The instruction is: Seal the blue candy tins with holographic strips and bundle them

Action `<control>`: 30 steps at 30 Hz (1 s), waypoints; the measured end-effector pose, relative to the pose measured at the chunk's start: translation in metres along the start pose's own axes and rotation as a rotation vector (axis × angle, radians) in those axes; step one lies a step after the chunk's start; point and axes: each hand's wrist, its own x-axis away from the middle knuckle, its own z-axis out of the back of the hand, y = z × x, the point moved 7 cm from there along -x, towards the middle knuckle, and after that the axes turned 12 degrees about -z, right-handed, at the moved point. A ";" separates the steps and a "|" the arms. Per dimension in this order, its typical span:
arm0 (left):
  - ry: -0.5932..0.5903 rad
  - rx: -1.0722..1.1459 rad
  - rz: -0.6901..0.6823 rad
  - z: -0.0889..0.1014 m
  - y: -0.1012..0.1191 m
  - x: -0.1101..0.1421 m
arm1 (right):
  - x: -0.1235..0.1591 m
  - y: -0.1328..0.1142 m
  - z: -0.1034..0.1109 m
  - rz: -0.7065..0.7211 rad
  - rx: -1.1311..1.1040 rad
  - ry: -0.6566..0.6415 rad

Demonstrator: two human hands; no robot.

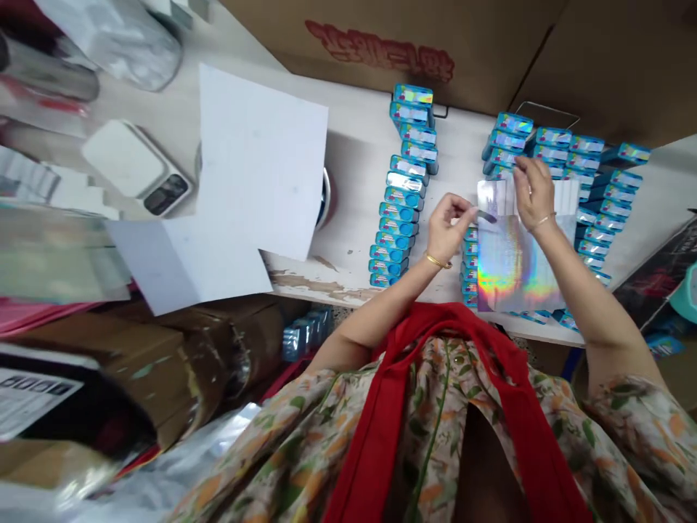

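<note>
My left hand (451, 225) is closed, thumb and fingertips pinching a thin dark-grey strip (486, 216) whose exact kind I cannot make out. The strip's free end hangs over a shiny silver rainbow-sheen sticker sheet (506, 250), its upper part showing white backing. Above that sheet, my right hand (534, 192) is loosely bent, thumb a little apart, with nothing visible held. Its fingertips reach a blue box (504, 157) in a row of small boxes bearing shiny labels. The sheet and right forearm hide part of the rows beneath.
Another row of blue boxes (400, 214) runs down the white table. Further right stand more rows of blue boxes (610, 211). A large brown carton (414, 36) borders the back. Leftward are a white paper sheet (261, 160) over a round container and a white scale (131, 160).
</note>
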 end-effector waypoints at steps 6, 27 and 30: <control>0.290 0.122 0.383 0.085 -0.029 0.009 | 0.072 -0.015 -0.107 -0.377 -0.608 -0.183; 0.241 -0.488 0.135 0.154 -0.063 -0.015 | 0.045 -0.018 -0.210 -0.556 -0.726 -0.238; 0.211 -0.535 0.159 0.155 -0.068 -0.013 | 0.047 -0.012 -0.214 -0.544 -0.695 -0.232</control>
